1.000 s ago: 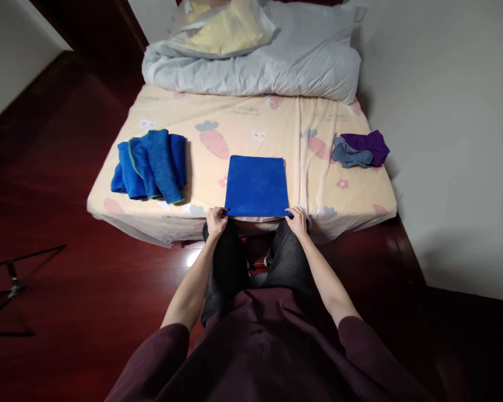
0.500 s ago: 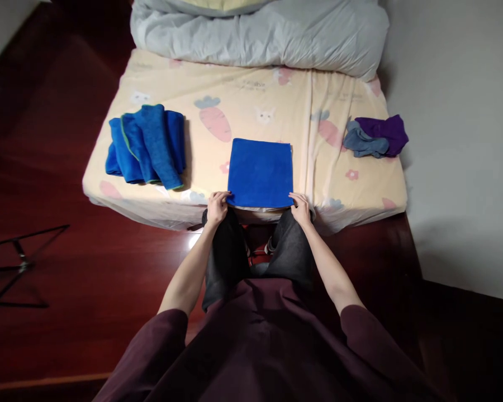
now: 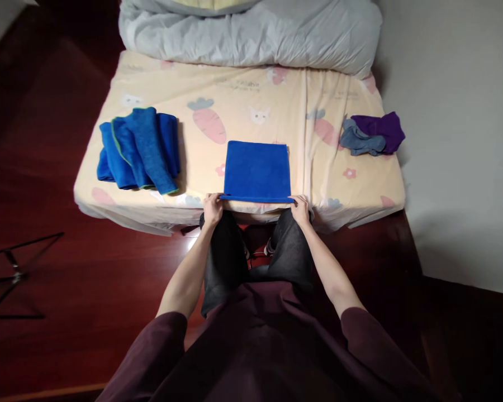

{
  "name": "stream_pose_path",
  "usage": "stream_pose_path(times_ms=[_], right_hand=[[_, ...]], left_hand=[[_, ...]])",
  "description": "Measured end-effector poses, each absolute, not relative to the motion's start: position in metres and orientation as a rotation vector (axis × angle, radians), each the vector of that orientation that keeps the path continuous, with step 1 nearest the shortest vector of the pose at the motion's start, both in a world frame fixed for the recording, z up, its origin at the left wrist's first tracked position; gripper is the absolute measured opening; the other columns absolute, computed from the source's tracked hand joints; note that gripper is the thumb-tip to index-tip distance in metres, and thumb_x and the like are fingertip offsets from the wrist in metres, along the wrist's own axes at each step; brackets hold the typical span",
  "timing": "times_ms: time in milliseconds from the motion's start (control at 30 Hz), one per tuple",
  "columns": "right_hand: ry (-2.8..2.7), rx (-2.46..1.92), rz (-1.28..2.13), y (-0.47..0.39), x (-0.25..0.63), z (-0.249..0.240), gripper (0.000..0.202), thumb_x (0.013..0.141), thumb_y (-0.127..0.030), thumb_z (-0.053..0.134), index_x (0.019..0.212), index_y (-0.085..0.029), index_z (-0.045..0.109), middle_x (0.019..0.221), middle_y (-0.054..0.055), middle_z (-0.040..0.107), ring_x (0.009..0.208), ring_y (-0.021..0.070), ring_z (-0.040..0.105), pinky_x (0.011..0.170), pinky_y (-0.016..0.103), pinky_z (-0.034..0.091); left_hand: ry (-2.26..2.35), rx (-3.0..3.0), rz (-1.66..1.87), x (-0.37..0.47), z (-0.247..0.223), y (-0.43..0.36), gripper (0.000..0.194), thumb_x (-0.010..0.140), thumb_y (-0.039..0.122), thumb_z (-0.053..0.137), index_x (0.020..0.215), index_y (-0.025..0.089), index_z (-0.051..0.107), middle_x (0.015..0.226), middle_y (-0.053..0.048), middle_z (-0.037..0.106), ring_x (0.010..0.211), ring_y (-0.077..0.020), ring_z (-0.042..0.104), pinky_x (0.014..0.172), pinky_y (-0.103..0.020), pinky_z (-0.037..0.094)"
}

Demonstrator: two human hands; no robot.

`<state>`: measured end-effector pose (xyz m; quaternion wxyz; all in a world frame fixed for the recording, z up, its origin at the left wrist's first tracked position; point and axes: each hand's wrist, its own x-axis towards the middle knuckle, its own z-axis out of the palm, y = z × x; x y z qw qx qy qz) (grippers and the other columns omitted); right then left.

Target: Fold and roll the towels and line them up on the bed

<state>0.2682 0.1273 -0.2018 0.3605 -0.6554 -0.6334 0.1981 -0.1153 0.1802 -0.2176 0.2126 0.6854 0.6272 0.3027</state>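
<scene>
A blue towel, squared off and flat, lies at the front edge of the bed in front of me. Its near edge is turned up into a narrow strip. My left hand pinches the near left corner, fingers closed on the cloth. At the near right corner, my right hand grips the other end of the same strip. Parts of the fingertips are hidden by the cloth.
Several rolled or folded blue towels are piled on the bed's left. Purple cloth and grey-blue cloth lie at the right. A grey quilt is bunched at the back. A black stand rests on the floor.
Both hands have lifted the towel's near edge and turned it into a narrow strip. The view has shifted slightly, so the bed appears a little further left.
</scene>
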Motion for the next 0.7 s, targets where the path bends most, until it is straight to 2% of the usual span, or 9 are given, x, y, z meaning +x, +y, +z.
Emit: stream_pose_path(times_ms=[133,267,467,567,700], right_hand=[[-1.583,-1.722,0.464,0.1282,0.2675,-0.2041,0.02,0.097,-0.023,0.055,0.097,-0.02,0.075,0.097,0.011,0.072,0.1,0.0273,0.062,0.096,0.039,0.053],[-1.554,-1.77,0.407,0.13,0.2661,-0.2062,0.036,0.103,-0.044,0.053,0.075,-0.023,0.062,0.081,0.008,0.065,0.09,0.026,0.059,0.089,0.036,0.051],[-1.498,-1.832,0.44,0.1326,0.2662,-0.2087,0.047,0.104,-0.059,0.045,0.076,-0.024,0.06,0.073,0.005,0.061,0.079,0.0231,0.057,0.08,0.032,0.048],[-1.456,-1.858,0.511,0.133,0.2657,-0.2083,0.052,0.104,-0.063,0.041,0.077,-0.023,0.062,0.071,0.003,0.062,0.07,0.0202,0.055,0.073,0.03,0.046],[-1.441,-1.869,0.525,0.1329,0.2646,-0.2069,0.056,0.103,-0.067,0.041,0.079,-0.022,0.064,0.071,0.003,0.064,0.068,0.0197,0.056,0.072,0.029,0.045]], left_hand=[[1.772,1.883,0.855,-0.1183,-0.2212,0.1791,0.023,0.099,0.03,0.052,0.103,0.018,0.071,0.096,-0.013,0.071,0.102,-0.031,0.059,0.094,-0.042,0.05],[1.809,1.827,0.875,-0.1175,-0.223,0.1784,0.029,0.103,0.043,0.052,0.099,0.02,0.068,0.088,-0.01,0.065,0.094,-0.028,0.06,0.091,-0.039,0.051],[1.865,1.739,0.914,-0.1123,-0.2242,0.1774,0.034,0.104,0.048,0.048,0.096,0.021,0.066,0.088,-0.009,0.062,0.086,-0.0254,0.062,0.09,-0.039,0.051],[1.871,1.731,0.899,-0.1108,-0.223,0.1762,0.033,0.105,0.048,0.047,0.096,0.021,0.064,0.087,-0.01,0.061,0.09,-0.0272,0.062,0.093,-0.041,0.051],[1.848,1.762,0.884,-0.1102,-0.2204,0.1743,0.032,0.105,0.047,0.046,0.093,0.022,0.062,0.084,-0.011,0.061,0.098,-0.0304,0.061,0.095,-0.043,0.05]])
